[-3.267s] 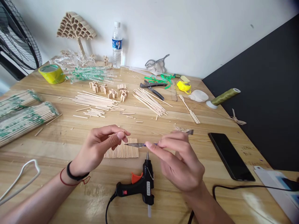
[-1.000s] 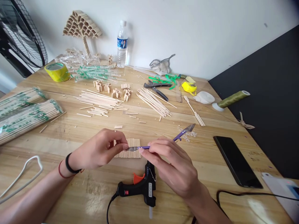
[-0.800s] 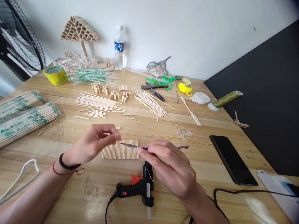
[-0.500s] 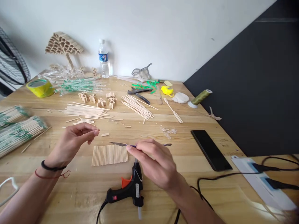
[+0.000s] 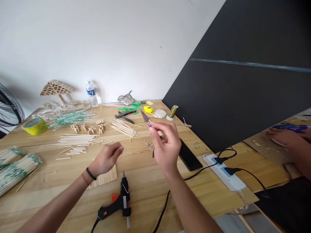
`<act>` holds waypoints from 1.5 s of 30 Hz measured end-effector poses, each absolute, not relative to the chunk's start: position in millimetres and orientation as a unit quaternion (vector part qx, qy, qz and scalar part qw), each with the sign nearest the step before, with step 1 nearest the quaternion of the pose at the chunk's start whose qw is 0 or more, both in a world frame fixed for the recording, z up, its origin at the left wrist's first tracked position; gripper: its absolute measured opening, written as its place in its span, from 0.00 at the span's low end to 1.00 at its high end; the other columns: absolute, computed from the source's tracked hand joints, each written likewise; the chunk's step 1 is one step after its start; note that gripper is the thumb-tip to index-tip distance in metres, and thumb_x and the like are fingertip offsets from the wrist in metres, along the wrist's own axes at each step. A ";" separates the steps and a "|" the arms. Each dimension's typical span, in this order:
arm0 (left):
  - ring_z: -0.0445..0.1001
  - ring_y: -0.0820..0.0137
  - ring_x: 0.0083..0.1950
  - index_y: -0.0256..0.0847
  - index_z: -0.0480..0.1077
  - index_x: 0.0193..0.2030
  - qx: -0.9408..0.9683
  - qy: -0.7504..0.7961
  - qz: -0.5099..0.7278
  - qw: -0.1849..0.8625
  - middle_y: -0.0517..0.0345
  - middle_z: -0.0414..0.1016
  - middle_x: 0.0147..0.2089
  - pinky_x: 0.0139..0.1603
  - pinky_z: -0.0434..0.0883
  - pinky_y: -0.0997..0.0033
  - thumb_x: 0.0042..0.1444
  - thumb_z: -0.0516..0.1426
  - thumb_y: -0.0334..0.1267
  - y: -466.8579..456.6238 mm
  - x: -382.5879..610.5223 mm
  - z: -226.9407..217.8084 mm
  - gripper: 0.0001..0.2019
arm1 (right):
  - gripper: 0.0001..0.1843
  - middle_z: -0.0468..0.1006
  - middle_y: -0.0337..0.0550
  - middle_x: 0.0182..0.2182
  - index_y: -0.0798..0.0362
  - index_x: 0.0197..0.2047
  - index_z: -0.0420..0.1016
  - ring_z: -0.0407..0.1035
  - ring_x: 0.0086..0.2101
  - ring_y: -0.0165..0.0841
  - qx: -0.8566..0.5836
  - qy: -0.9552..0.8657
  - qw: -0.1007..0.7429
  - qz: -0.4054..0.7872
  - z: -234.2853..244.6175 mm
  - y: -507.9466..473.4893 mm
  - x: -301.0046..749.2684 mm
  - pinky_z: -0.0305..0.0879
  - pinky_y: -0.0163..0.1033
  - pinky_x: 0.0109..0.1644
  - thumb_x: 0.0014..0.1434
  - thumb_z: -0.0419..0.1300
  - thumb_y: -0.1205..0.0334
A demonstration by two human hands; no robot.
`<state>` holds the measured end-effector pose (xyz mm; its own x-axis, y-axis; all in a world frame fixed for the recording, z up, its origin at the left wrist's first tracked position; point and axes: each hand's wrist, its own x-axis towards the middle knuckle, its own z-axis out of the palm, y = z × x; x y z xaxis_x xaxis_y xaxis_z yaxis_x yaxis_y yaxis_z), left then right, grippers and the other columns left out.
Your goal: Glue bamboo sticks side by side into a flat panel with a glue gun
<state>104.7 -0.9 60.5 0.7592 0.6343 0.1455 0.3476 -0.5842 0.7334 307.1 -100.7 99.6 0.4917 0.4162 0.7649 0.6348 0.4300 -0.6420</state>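
Raised over the right-middle of the table, my right hand (image 5: 166, 145) pinches a slim craft knife (image 5: 145, 118) with a pointed dark blade and a purple part at the fingers. A small pale wooden piece (image 5: 160, 133) shows by those fingers; whether it is held is unclear. My left hand (image 5: 107, 158) is closed, thumb against the curled fingers, and what it holds, if anything, is hidden. Below it lies a flat panel of wooden sticks (image 5: 104, 178), partly covered by the hand and wrist. A black glue gun (image 5: 121, 200) with an orange trigger lies on the table between my forearms.
Loose sticks (image 5: 75, 140), small stick assemblies (image 5: 92, 130), pliers (image 5: 125, 116) and a tape measure (image 5: 148, 109) lie farther back. Bundled sticks (image 5: 19, 171) are at left. A phone (image 5: 189, 155) and power strip (image 5: 224, 173) lie right. Another person's hand (image 5: 282, 136) appears far right.
The view has swung right and up. My right hand has lifted, turning the knife from nearly level to pointing up and away. My left hand now hangs over the stick panel, its fingers more curled.
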 end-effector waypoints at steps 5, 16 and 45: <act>0.77 0.68 0.38 0.36 0.75 0.42 0.902 0.247 0.134 0.329 0.55 0.78 0.38 0.44 0.77 0.63 0.74 0.54 0.44 4.7 200.4 46.0 0.15 | 0.11 0.75 0.40 0.36 0.49 0.47 0.81 0.70 0.32 0.29 -0.463 -0.337 0.808 0.137 112.5 -110.0 339.0 0.57 0.30 0.22 0.62 0.67 0.57; 0.78 0.59 0.56 0.39 0.71 0.61 0.895 0.235 0.068 0.372 0.47 0.74 0.61 0.55 0.79 0.51 0.70 0.61 0.43 25.8 258.3 44.8 0.17 | 0.21 0.76 0.40 0.37 0.50 0.43 0.84 0.73 0.37 0.33 -0.446 -0.169 0.835 0.275 72.3 -155.5 365.0 0.72 0.39 0.37 0.44 0.76 0.60; 0.80 0.67 0.36 0.42 0.85 0.47 0.465 0.180 0.347 0.794 0.46 0.86 0.40 0.35 0.73 0.72 0.57 0.71 0.46 -6.3 -10.5 37.4 0.14 | 0.15 0.81 0.35 0.36 0.49 0.37 0.78 0.79 0.46 0.32 -0.340 -0.158 0.747 0.549 65.8 -67.1 190.6 0.67 0.52 0.72 0.50 0.78 0.66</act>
